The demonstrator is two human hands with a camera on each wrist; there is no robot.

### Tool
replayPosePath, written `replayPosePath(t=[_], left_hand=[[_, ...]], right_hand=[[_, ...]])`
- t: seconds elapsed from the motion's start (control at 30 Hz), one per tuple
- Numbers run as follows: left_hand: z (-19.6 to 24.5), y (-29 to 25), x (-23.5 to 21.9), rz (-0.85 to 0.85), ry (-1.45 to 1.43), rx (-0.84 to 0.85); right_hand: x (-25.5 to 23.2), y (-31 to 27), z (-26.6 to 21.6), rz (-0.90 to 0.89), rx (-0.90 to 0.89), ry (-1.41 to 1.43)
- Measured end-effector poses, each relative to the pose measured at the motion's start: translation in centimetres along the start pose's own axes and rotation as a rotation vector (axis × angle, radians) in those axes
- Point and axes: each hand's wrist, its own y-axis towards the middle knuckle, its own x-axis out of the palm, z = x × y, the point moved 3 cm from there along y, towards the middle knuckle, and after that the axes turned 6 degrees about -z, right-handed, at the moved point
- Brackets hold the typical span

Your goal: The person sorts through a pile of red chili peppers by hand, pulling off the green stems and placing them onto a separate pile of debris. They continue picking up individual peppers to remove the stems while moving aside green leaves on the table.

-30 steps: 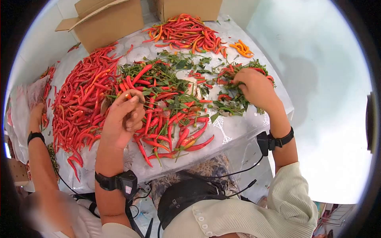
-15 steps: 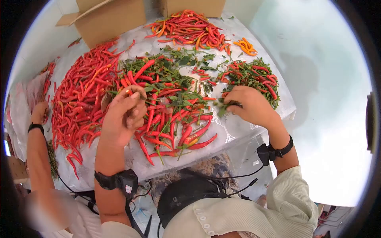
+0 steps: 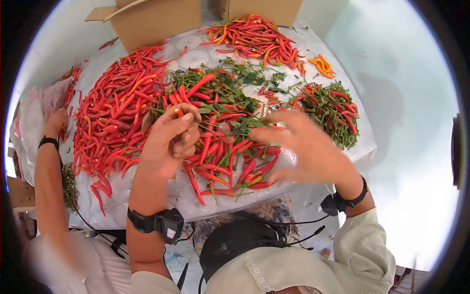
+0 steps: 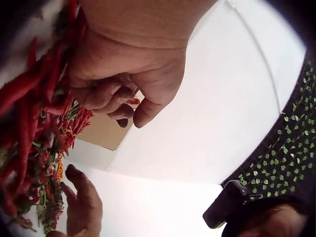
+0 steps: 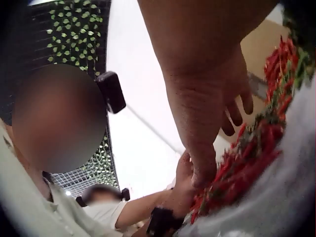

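Note:
The left hand [image 3: 172, 139] pinches a small red chili [image 3: 179, 113] between thumb and curled forefinger, above the left side of the mixed chilies and green stems [image 3: 210, 98]. In the left wrist view the same hand [image 4: 126, 79] has its fingers curled toward the thumb. Blurred in the head view, the right hand [image 3: 311, 147] hangs with spread fingers over the right side of that pile. No object shows between its fingers, which also look apart in the right wrist view, where the hand [image 5: 207, 108] is seen from the wrist side.
A large heap of red chilies [image 3: 110, 112] lies at left, another [image 3: 254, 39] at the back beside orange chilies [image 3: 321, 66]. Green stems with chilies [image 3: 338, 117] form a pile at right. Cardboard boxes [image 3: 156, 24] stand behind. Another person's arm [image 3: 50, 171] reaches in at far left.
The right hand has moved left from the right-hand stem pile, its fingers spreading; the greenery it held is no longer seen in it. The left hand keeps its pinch. The head view has shifted slightly.

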Motion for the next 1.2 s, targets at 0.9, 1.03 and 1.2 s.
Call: replayPosePath(t=[0.9,1.03,1.2], left_hand=[[1.5,-0.2,-0.6,0.46,0.126,0.213],[1.7,-0.3,-0.9,0.565,0.247,0.27],[2.5,-0.4,-1.4,0.824,0.582,0.456]], right_hand=[[4.4,10.4,1.8,0.259,-0.209,-0.121],[2.5,8.4,3.6,0.086,-0.082,-0.141],[0.1,7.6,4.5,0.057,-0.011,-0.017]])
